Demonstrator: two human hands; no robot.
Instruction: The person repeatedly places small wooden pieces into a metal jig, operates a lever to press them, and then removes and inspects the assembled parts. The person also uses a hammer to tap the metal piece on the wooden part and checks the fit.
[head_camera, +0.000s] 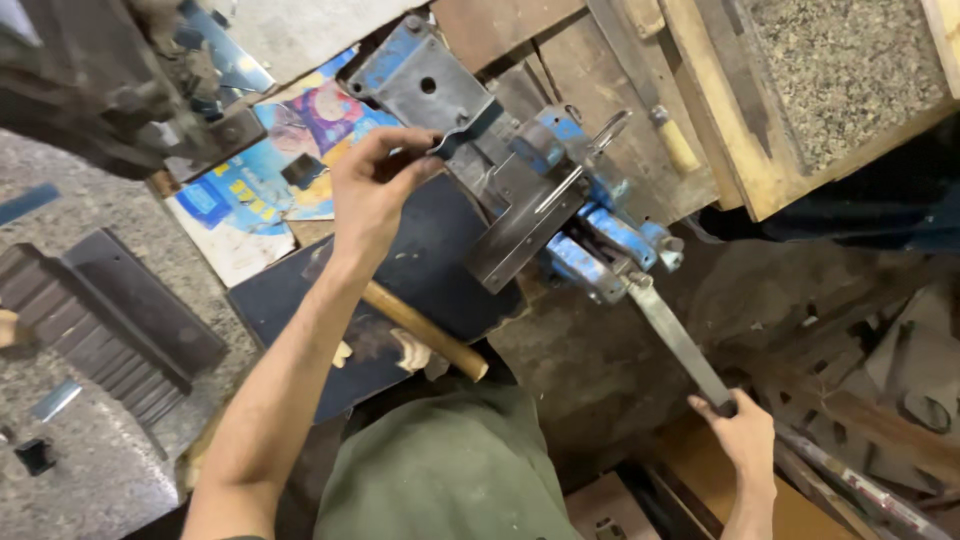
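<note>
Left hand (375, 190) pinching bent metal strip (455, 140) steady at blue vise (575, 200), right hand (745, 435) fingers closed round vise handle (680, 340) for leverage.

chipped blue-painted metal vise (590, 215)

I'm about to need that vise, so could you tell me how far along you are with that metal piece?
Done: a grey metal plate sits in the blue vise. In hand: the left hand pinches a small bent metal strip beside the jaws, while the right hand grips the vise handle. Left: the wooden-handled hammer lies untouched on the dark board.
</note>
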